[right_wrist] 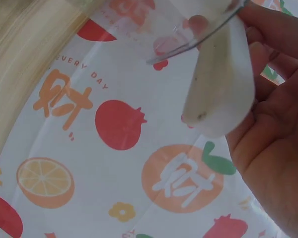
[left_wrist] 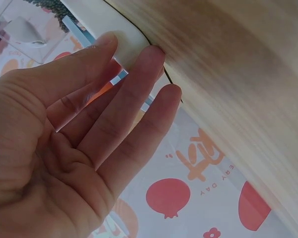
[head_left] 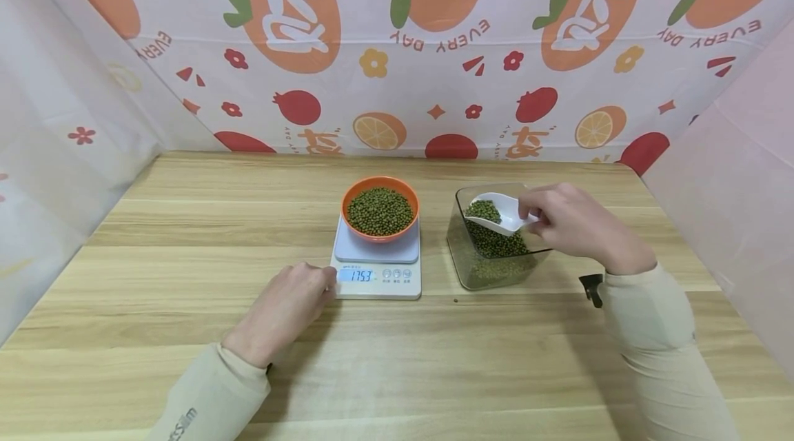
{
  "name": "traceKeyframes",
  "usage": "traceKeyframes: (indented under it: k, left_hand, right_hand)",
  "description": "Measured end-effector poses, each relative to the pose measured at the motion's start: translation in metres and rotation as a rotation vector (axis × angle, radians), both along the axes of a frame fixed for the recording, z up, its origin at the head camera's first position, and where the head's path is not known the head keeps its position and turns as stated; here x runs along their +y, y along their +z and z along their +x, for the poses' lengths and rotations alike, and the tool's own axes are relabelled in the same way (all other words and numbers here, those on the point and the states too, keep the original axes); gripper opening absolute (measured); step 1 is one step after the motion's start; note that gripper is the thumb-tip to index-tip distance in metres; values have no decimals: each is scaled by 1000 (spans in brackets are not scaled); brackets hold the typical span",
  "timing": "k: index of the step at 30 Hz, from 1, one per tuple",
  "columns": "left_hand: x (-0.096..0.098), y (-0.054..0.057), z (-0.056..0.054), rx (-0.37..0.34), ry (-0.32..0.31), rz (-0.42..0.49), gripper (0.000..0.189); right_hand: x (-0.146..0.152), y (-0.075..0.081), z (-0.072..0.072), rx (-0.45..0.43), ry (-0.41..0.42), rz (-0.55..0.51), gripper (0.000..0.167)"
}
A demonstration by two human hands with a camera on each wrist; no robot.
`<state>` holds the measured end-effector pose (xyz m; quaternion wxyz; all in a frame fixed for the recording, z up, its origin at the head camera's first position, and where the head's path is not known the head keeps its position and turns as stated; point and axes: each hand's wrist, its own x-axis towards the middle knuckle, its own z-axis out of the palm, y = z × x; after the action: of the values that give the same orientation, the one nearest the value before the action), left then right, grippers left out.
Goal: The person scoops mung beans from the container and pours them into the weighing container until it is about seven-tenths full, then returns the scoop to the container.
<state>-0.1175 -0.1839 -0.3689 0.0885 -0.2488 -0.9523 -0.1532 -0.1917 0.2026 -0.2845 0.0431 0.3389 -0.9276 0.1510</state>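
Note:
My right hand (head_left: 573,224) grips a white plastic scoop (head_left: 510,212) by its handle. Green mung beans lie in the front of the scoop, which is over the mouth of a clear square container (head_left: 462,265) holding more mung beans (head_left: 496,242). From below, the right wrist view shows the underside of the scoop (right_wrist: 221,84) beside the container's rim. An orange bowl (head_left: 380,238) full of mung beans sits on a white kitchen scale (head_left: 378,291) reading 175.3. My left hand (head_left: 285,310) touches the scale's front left corner, its fingers loosely bent in the left wrist view.
A single small bean (head_left: 455,300) lies on the wooden table (head_left: 397,372) in front of the container. Behind stands a fruit-printed curtain (head_left: 434,83), with pale sheets at both sides.

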Motion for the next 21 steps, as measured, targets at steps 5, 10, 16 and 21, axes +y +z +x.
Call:
traceKeyframes:
  k: [5, 10, 16, 21]
  left_hand:
    - [0, 0, -1, -8, 3, 2, 23]
    - [-2, -1, 0, -13, -3, 9, 25]
    - [-2, -1, -1, -12, -3, 7, 25]
    - [-1, 0, -1, -17, -3, 4, 27]
  right_hand:
    - [5, 0, 0, 21, -5, -27, 23]
    - [7, 1, 0, 44, -7, -40, 22]
    - [7, 2, 0, 55, -10, -44, 22]
    - [8, 2, 0, 64, -10, -49, 23]
